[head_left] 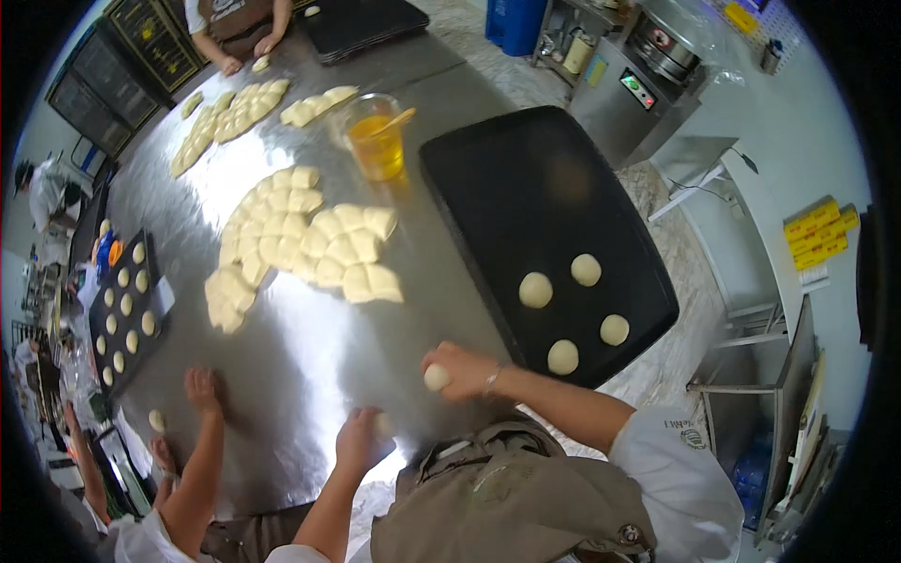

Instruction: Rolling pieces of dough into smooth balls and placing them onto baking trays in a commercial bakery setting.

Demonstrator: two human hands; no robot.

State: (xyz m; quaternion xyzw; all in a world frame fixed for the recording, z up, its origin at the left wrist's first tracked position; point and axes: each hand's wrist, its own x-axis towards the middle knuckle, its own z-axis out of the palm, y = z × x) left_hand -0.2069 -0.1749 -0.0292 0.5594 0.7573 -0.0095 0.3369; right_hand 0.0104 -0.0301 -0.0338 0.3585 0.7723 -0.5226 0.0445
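Observation:
My right hand (461, 373), with a bracelet at the wrist, holds a smooth round dough ball (436, 378) just above the steel table, by the tray's near corner. Lower and to its left, my left hand (359, 440) is curled around another dough ball (383, 425), partly hidden and slightly blurred. The black baking tray (521, 190) lies at the table's right edge. Several dough balls (536, 290) sit apart at its near end. Ahead on the table spreads a sheet of cut dough pieces (281, 236), its pieces still touching one another.
A clear cup of yellow liquid (376, 144) with a brush stands beyond the dough. To the left are a co-worker's hand (204, 390), a dough ball (157, 421) and a filled tray (116, 302). Another person (243, 28) handles dough across the table, beside stacked trays (366, 24).

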